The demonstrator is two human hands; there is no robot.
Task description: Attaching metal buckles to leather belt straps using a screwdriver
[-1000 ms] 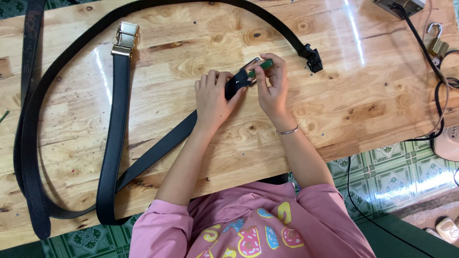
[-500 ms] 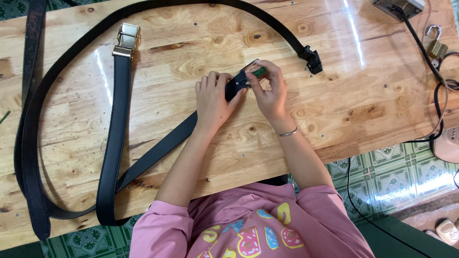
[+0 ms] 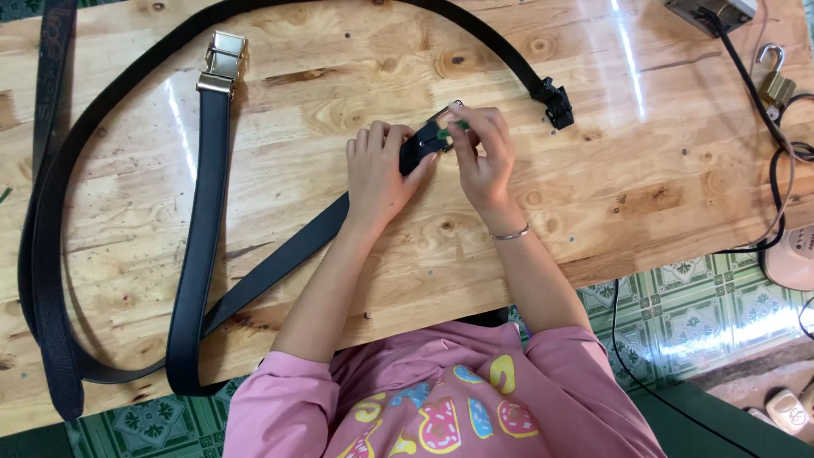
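- Black belt strap (image 3: 280, 259) runs from under the left hand (image 3: 379, 174) diag. down toward the person; its end sits at the fingertips, where a metal buckle (image 3: 437, 136) is being worked on.
- Left hand lies flat on the strap end, fingers curled over it, pinning it to the wooden table (image 3: 339, 76).
- Right hand (image 3: 485, 157) is closed in a pinch on a small green-handled tool (image 3: 452, 129), tip at the buckle, just beyond the left fingertips.
- Judged stage: buckle is on the strap end but apparently not yet secured; whether the fastener is tight can't be told, too small.
- Done, by the look: another belt w/ gold buckle (image 3: 220, 61) lies well left of the fingers.
- Possibly left: long black strap w/ black clip (image 3: 555, 100), just right of and beyond the right fingers.
- Padlock (image 3: 773, 80) and cables far right, untouched.
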